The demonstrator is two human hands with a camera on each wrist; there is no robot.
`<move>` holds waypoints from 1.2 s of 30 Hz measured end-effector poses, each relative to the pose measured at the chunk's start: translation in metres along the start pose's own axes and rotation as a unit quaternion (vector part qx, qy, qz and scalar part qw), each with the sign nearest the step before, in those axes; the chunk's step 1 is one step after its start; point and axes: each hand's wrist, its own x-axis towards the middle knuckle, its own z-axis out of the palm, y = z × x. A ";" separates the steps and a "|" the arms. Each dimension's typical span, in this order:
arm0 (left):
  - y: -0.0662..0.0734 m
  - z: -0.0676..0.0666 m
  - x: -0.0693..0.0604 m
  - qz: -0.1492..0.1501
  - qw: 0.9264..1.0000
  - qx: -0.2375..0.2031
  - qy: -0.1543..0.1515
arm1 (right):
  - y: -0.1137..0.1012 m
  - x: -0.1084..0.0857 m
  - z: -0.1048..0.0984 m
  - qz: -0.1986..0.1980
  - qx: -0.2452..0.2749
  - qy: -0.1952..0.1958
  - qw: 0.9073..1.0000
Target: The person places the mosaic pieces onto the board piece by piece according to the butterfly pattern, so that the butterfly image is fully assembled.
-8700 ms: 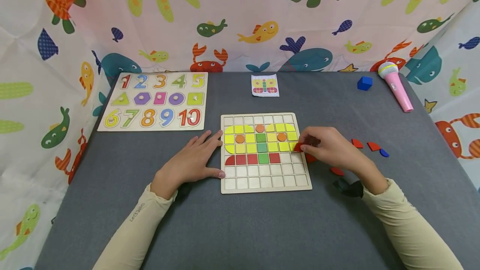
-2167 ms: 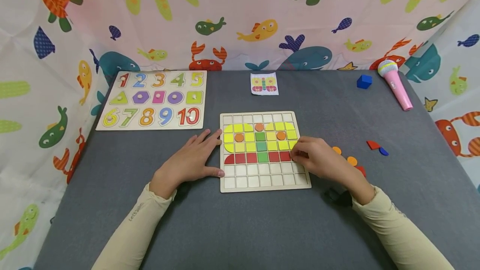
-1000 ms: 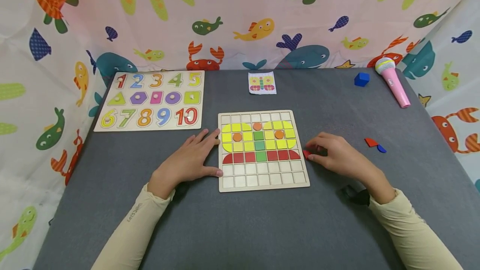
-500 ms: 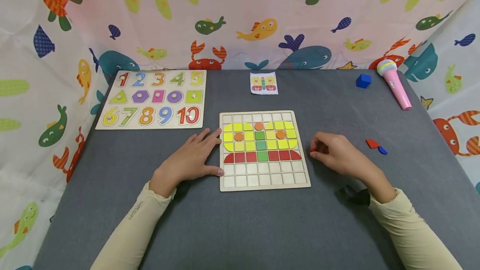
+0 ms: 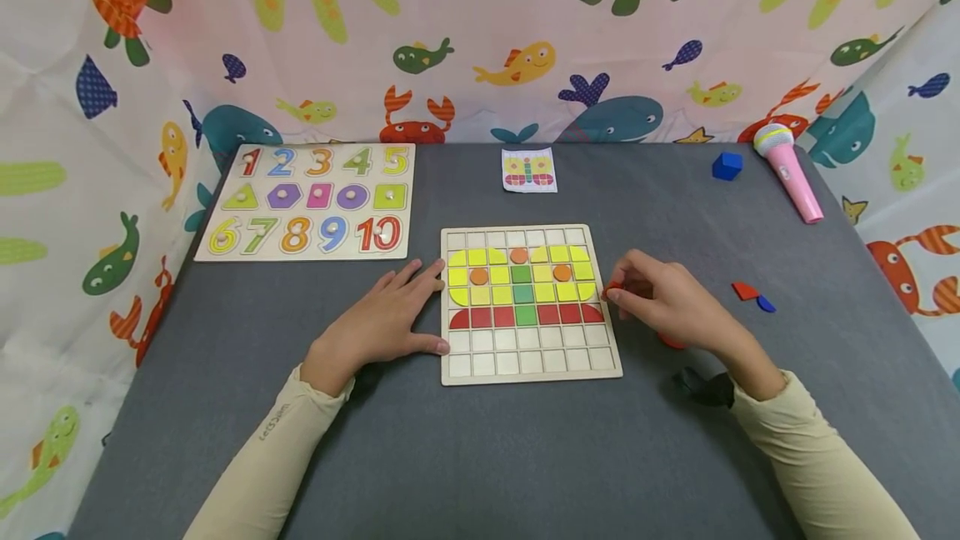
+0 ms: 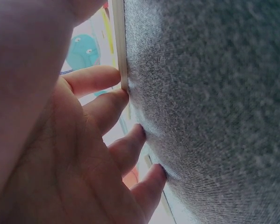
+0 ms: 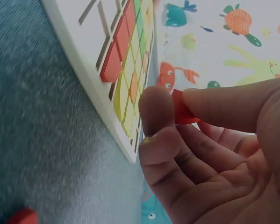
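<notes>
A wooden grid board (image 5: 498, 367) lies on the grey table with yellow, orange, green and red tiles set in its cells. The left hand (image 5: 382, 319) is spread at its left side; in the left wrist view, straight fingers (image 6: 107, 109) touch the board's edge. Just off the right edge, the right hand (image 5: 667, 294) pinches a small red tile (image 7: 181, 109) between thumb and fingertip. Part of this tile is covered by the fingers. Another red tile (image 5: 672, 342) lies on the cloth, partly under the right hand.
A red tile (image 5: 745, 291) and a blue tile (image 5: 766, 303) lie right of the right hand. Behind the board is a printed butterfly card (image 5: 529, 183). A number puzzle (image 5: 300, 250) stands back left; a blue cube (image 5: 727, 166) and pink toy microphone (image 5: 795, 182) lie back right.
Over these seconds, more red tiles have come onto the right of the board's red row, ending in a rounded one. The right hand has just moved a red tile up and left. The left hand stayed put.
</notes>
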 end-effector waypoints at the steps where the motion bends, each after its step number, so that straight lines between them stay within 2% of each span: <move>1: 0.000 0.000 0.000 0.000 1.000 0.000 0.000 | 0.000 0.001 0.001 -0.006 0.006 0.002 1.000; 8: 0.000 0.001 0.000 0.002 1.000 -0.001 0.002 | -0.006 0.006 0.004 -0.027 0.024 0.006 0.999; 14: 0.000 0.001 0.001 0.004 1.000 -0.001 0.003 | -0.010 0.007 0.003 -0.031 0.012 -0.009 0.999; 18: 0.000 0.001 0.000 0.006 1.000 -0.001 0.004 | -0.010 0.009 0.005 -0.040 -0.002 -0.006 0.999; 22: 0.000 0.001 0.000 0.006 1.000 -0.001 0.004 | -0.013 0.012 0.007 -0.022 -0.008 0.003 1.000; 26: 0.000 0.000 0.000 0.005 1.000 -0.001 0.005 | -0.018 0.015 0.009 -0.002 0.016 0.002 1.000; 29: -0.001 0.000 -0.001 0.007 1.000 -0.002 0.006 | -0.020 0.018 0.011 -0.002 0.039 -0.004 0.999; 36: -0.001 0.001 -0.001 0.011 1.000 0.001 0.007 | -0.024 0.027 0.017 -0.051 0.072 -0.037 0.995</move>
